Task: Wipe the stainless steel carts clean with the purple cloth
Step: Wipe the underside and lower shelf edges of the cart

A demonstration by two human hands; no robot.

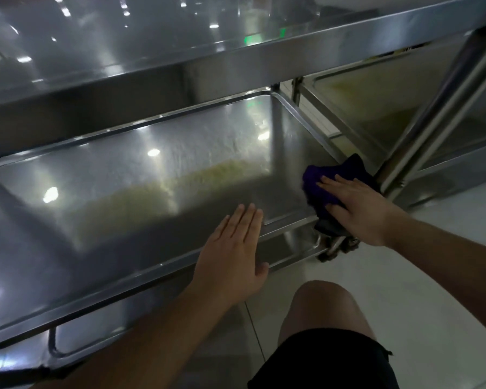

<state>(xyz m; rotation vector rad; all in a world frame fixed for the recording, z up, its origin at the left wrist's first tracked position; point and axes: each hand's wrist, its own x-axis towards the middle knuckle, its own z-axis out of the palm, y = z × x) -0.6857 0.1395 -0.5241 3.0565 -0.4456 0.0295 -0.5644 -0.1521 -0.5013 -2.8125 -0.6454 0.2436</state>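
The likeliest slip here is that the crumpled purple cloth slides off the near right corner of the shallow stainless steel cart shelf, since part of it already hangs over the raised rim beside the upright steel post; a hard outward stroke would probably push it onto the pale tiled floor; a second risk, as I judge it, is that the cart rolls on its dark caster wheel if the bracing hand lifts, so the wiping pressure goes nowhere; the yellowish smear across the middle of the shelf may also simply be spread about if the cloth stays bunched at the corner, well apart from it. The right hand lies flat on the cloth with straight fingers pressing it down, not curled round it; the left hand is likewise flat and spread, palm down on the near rim of the shelf, holding nothing; a second steel cart stands just beyond to the far right, and the upper shelf overhangs the work.
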